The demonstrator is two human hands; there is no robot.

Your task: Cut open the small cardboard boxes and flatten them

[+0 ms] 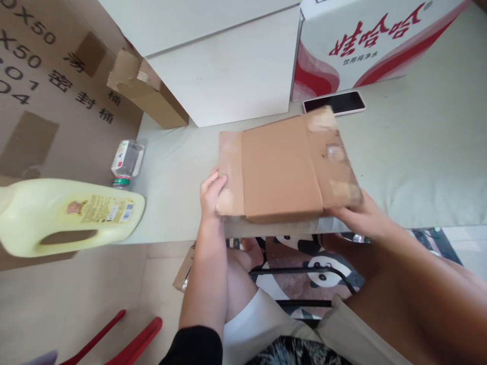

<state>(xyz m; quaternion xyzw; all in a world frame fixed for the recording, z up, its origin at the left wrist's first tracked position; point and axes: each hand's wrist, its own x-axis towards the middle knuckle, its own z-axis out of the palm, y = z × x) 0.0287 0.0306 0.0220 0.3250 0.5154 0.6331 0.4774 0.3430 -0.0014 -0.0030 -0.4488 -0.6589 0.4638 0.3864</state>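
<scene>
A brown cardboard box (279,170) is held between my two hands over the front edge of the cloth-covered surface. Its side flaps stick out to the left and right, and the right one has torn, pale tape patches. My left hand (211,192) grips the left flap, thumb on top and fingers curled behind. On the other side, my right hand (359,215) holds the right flap near its lower corner, its fingers partly hidden underneath. Behind the box lies a phone (337,103), screen up. What is inside the box cannot be seen.
A pale surface (418,167) spans the view. At the back stand a white box (236,71), a red-and-white water carton (361,50) and a small cardboard box (152,91). Leftward are a clear bottle (128,162), a yellow jug (72,215) and a large carton (68,81). Red handles (133,342) show below.
</scene>
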